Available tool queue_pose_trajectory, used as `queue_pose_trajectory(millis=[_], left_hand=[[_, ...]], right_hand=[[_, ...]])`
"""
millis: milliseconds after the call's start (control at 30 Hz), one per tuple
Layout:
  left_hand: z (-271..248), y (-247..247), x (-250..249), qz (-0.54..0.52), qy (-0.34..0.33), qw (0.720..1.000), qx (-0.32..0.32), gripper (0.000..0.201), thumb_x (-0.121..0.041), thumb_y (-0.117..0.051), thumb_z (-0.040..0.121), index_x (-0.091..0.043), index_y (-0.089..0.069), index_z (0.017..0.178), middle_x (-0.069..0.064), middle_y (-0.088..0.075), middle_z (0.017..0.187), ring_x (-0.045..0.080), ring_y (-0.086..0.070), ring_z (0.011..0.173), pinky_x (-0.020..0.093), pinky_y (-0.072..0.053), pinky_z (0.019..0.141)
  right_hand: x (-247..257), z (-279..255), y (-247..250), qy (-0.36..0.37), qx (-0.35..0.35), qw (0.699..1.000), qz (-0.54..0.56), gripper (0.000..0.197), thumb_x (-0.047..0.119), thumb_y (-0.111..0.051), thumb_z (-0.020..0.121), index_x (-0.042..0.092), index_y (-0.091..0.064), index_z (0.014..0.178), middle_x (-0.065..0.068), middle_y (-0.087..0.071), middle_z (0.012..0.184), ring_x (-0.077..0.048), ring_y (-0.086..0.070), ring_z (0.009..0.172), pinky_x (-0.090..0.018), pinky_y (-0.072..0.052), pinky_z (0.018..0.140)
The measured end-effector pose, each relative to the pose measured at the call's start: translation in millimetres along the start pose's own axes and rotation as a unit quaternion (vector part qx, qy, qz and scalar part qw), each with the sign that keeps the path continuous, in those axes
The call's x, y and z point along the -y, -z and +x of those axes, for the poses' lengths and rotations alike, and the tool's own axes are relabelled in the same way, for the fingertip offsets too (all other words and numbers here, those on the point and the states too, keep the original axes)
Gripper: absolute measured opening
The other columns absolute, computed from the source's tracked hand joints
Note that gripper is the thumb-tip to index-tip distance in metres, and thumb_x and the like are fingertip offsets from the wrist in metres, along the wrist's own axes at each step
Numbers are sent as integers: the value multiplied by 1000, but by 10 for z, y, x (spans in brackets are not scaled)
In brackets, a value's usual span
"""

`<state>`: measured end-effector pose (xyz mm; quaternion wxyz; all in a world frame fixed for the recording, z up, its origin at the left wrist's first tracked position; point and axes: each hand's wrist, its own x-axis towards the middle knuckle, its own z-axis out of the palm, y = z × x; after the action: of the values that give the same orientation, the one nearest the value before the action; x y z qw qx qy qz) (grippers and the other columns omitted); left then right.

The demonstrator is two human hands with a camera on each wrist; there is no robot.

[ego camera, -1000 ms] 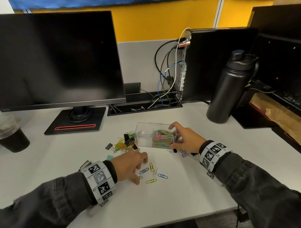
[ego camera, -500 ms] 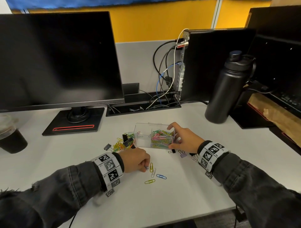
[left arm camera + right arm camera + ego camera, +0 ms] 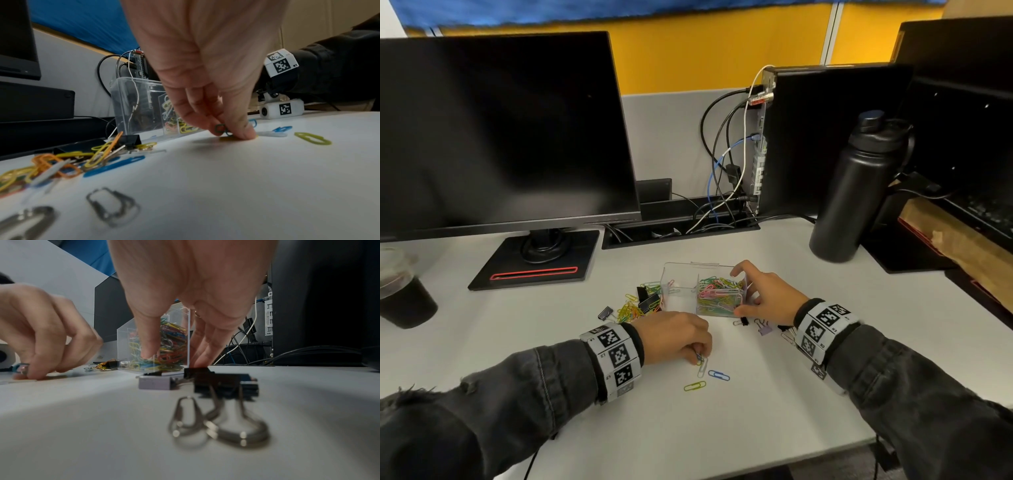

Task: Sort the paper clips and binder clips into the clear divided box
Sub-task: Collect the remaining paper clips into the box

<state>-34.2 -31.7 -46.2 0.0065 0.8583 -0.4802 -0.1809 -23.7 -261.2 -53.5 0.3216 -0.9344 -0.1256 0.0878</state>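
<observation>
The left hand (image 3: 674, 337) is seen at centre of the head view, fingers curled down onto the white table (image 3: 619, 428), with small paper clips (image 3: 222, 129) pinched between thumb and fingertips, blue and dark green by the look of the left wrist view. Just right of and below those fingertips three loose clips lie flat on the table: a white paper clip (image 3: 702, 368), a blue paper clip (image 3: 719, 375) and a yellow-green paper clip (image 3: 695, 386).

The clear divided box (image 3: 678, 274) stands upright just above the left hand, at centre of frame. Its right compartment is filled with mixed coloured clips (image 3: 719, 296); the left compartment looks almost bare. The right hand (image 3: 767, 296) is wrapped round the right end of the box, thumb on the near face, fingers on the far rim and right side.

A heap of coloured clips and black binder clips (image 3: 642, 303) lies just left of the box, touching its left wall or nearly so; which cannot be told. A lilac binder clip (image 3: 764, 328) and a black binder clip (image 3: 743, 321) lie below the right hand, near the box's near-right corner.

Further back, a monitor (image 3: 500, 130) fills the upper left, a black bottle (image 3: 856, 192) stands at right, and a dark drink cup (image 3: 400, 294) is cut by the left edge.
</observation>
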Motion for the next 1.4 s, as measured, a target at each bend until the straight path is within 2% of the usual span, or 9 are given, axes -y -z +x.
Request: queue_pose_trajectory(millis=[267, 400, 500, 667, 833, 967, 1100, 1233, 1400], left_hand=[[24, -11, 61, -45, 26, 998, 36, 17, -20, -59, 90, -10, -61, 104, 6, -48, 111, 20, -52, 97, 35, -47, 86], [13, -7, 62, -26, 32, 997, 60, 17, -24, -54, 93, -11, -57, 104, 6, -54, 108, 20, -52, 99, 33, -45, 84], [6, 91, 79, -75, 11, 994, -77, 9, -22, -57, 91, -14, -59, 95, -4, -58, 93, 12, -54, 85, 25, -46, 78], [226, 438, 156, -181, 63, 908, -371, 8, -15, -66, 85, -18, -61, 91, -9, -63, 84, 6, -58, 78, 15, -46, 70], [380, 350, 98, -166, 103, 925, -327, 42, -22, -66, 85, -29, -49, 123, -11, -59, 110, 5, -53, 103, 26, -50, 82], [131, 301, -143, -27, 84, 930, -356, 35, -44, -60, 85, -29, -50, 116, -13, -51, 110, 4, -46, 100, 23, -45, 72], [-135, 30, -244, -50, 125, 979, -155, 50, -63, -66, 70, -31, -49, 105, -16, -53, 97, 4, -48, 77, 25, -41, 65], [-178, -216, -251, -82, 123, 987, -62, 64, -57, -77, 62, -27, -50, 112, -11, -50, 103, 5, -46, 82, 23, -41, 71], [-59, -218, -229, -130, 90, 984, -76, 28, -29, -74, 77, -15, -62, 97, -5, -51, 93, 7, -48, 77, 21, -43, 73]], right_hand=[[-26, 15, -5, -2, -1, 1000, 11, 56, 17, -74, 80, 30, -35, 119, -4, -61, 108, -16, -67, 81, -39, -61, 69], [-24, 17, 1, 5, -2, 1000, -4, 56, 17, -73, 81, 27, -34, 121, -4, -62, 110, -17, -67, 82, -30, -60, 73], [-26, 14, -2, 9, -4, 1000, -3, 57, 16, -73, 80, 25, -35, 121, -4, -62, 108, -17, -67, 82, -31, -60, 73], [-37, 26, -5, 17, -8, 1000, 0, 57, 17, -74, 79, 25, -35, 121, -5, -63, 105, -17, -67, 81, -34, -60, 74], [-39, 20, -11, 24, -11, 1000, 0, 56, 18, -74, 79, 25, -36, 119, -6, -63, 105, -17, -67, 82, -33, -59, 76], [-50, 20, -17, 25, -14, 1000, 2, 58, 18, -75, 78, 24, -36, 120, -5, -61, 101, -19, -67, 81, -36, -59, 75], [-54, 23, -14, 25, -13, 1000, -2, 57, 17, -74, 79, 24, -36, 120, -4, -60, 101, -20, -66, 81, -36, -59, 74], [-42, 27, -18, 21, -8, 1000, -7, 56, 17, -74, 80, 24, -35, 120, -5, -61, 104, -20, -66, 83, -35, -59, 77], [-27, 11, -13, 12, -11, 1000, -1, 57, 17, -74, 80, 24, -36, 121, -6, -61, 105, -19, -67, 81, -32, -59, 76]])
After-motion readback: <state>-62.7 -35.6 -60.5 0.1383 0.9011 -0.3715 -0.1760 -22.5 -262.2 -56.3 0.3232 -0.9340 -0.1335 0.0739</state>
